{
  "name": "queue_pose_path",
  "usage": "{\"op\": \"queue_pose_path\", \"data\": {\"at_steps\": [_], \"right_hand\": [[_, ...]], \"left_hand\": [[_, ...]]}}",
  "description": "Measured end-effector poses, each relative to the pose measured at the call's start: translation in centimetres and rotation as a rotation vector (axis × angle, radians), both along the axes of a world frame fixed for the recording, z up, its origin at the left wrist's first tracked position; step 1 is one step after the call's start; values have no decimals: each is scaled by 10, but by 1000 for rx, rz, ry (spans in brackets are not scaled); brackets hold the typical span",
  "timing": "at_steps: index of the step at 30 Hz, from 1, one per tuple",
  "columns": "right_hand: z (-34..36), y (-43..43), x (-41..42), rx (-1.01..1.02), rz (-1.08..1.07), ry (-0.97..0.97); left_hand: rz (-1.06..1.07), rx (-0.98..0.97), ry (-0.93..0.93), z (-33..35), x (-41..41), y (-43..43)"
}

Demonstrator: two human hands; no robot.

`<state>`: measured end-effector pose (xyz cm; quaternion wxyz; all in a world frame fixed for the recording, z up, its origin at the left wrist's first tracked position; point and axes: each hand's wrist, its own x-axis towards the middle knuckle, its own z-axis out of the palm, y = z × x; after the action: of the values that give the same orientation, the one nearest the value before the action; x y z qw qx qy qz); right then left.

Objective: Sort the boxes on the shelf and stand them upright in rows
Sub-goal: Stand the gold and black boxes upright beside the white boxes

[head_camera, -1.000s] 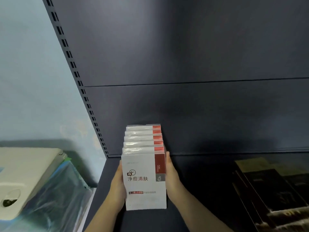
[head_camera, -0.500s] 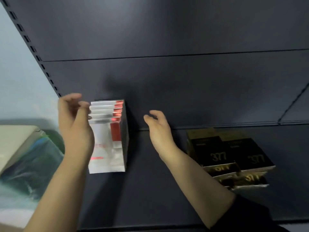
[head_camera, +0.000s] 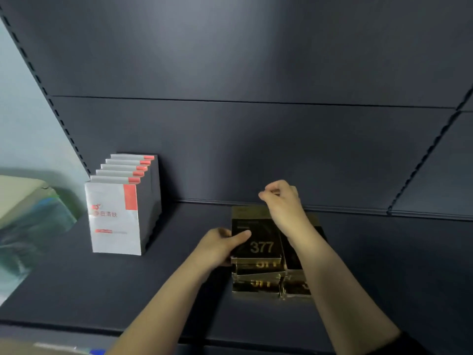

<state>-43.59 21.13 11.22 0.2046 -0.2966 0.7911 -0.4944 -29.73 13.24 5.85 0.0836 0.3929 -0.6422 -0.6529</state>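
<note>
Dark grey shelf (head_camera: 179,290) and its matching back panel (head_camera: 256,149) fill our view. Near the middle of the shelf we see black-and-gold boxes (head_camera: 258,278) lying flat in 2 stacks side by side. The top box (head_camera: 261,242) of the left stack is marked 377. Our left hand (head_camera: 220,248) has its grip on that top box at its left edge, with the thumb (head_camera: 242,237) laid across its face. Our right hand (head_camera: 284,203) hangs above the back of the stacks, its grip curled tight; we cannot tell whether it has hold of anything. Well apart to the left, white boxes (head_camera: 115,216) with red stripes stand upright in 1 row, running back toward the panel. Beyond the shelf's left end, a plastic-wrapped bundle (head_camera: 30,221) lies before a pale wall (head_camera: 25,124).
</note>
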Motion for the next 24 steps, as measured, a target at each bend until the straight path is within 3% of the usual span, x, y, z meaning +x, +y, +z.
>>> {"op": "queue_pose_path", "data": {"at_steps": [8, 15, 24], "right_hand": [[-17, -5, -17, 270, 135, 135], [-2, -6, -14, 783, 479, 328], [-5, -13, -10, 773, 439, 451]], "left_hand": [[366, 48, 267, -7, 31, -58], [332, -15, 241, -40, 3, -104], [394, -262, 179, -50, -21, -127]]}}
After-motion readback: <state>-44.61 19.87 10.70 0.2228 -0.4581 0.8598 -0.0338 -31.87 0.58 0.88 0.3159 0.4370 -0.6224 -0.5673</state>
